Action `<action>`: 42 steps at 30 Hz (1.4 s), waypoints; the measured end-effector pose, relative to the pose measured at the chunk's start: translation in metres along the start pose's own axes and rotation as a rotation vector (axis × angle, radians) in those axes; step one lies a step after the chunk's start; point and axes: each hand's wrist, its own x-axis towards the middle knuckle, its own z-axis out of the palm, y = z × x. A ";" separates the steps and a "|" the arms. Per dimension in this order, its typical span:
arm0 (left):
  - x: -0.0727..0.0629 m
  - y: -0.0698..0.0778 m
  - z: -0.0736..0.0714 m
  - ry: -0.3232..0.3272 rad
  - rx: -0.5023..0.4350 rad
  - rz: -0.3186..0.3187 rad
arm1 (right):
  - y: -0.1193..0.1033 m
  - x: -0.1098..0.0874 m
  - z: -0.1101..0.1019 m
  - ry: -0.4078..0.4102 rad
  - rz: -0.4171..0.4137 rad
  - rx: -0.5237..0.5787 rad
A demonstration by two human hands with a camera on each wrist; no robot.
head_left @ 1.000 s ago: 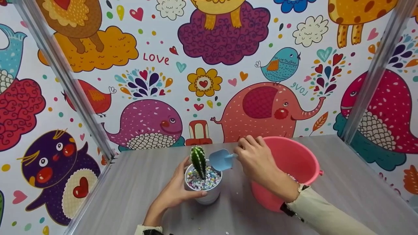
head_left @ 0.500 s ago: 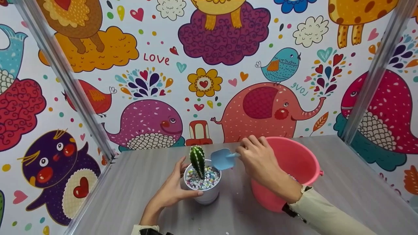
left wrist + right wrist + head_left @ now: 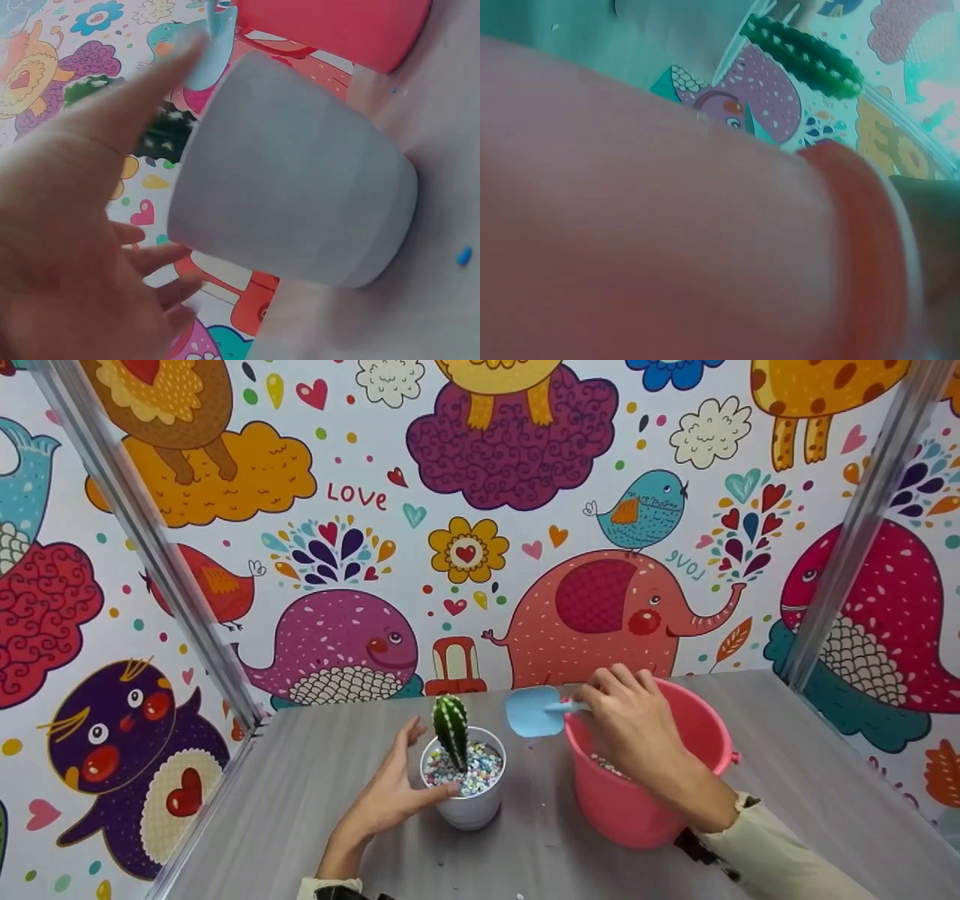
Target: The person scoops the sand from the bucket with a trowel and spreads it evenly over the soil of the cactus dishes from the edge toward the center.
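Note:
A green cactus [image 3: 451,733] stands in a white pot [image 3: 471,812] topped with multicoloured pebbles [image 3: 480,767]. At the pot's left side is my left hand [image 3: 390,787], its fingers spread and the thumb reaching over the front rim. In the left wrist view those fingers look straight beside the pot [image 3: 292,172]. My right hand [image 3: 630,720] grips the handle of a light blue toy shovel [image 3: 534,711] over the left rim of a pink bucket [image 3: 622,810]. The shovel's blade points left, toward the cactus. In the right wrist view the bucket wall [image 3: 652,225] covers much of the frame.
More pebbles [image 3: 606,765] lie inside the bucket, partly hidden by my right arm. A few loose bits, one a blue pebble [image 3: 464,256], are on the grey table [image 3: 300,780]. A cartoon-printed wall [image 3: 465,607] rises behind, with metal posts [image 3: 847,532] at the corners.
My right hand has moved right with the shovel, from the pot's rim to over the bucket. My left hand has loosened from the pot, its fingers drawing slightly away on the left.

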 end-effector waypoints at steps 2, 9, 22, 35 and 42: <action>0.000 0.007 -0.001 0.082 -0.002 0.022 | 0.005 -0.004 -0.005 -0.011 0.036 0.029; -0.006 0.040 0.002 0.350 -0.096 0.146 | 0.023 -0.019 -0.020 -0.017 0.132 0.047; -0.019 0.094 0.038 0.473 -0.304 0.428 | 0.069 -0.054 -0.038 -0.174 0.304 -0.005; -0.008 0.120 0.097 0.094 -0.326 0.420 | 0.093 -0.047 -0.030 -0.317 0.324 -0.031; 0.008 0.109 0.146 -0.030 -0.226 0.400 | 0.088 -0.037 -0.018 -0.418 0.269 -0.043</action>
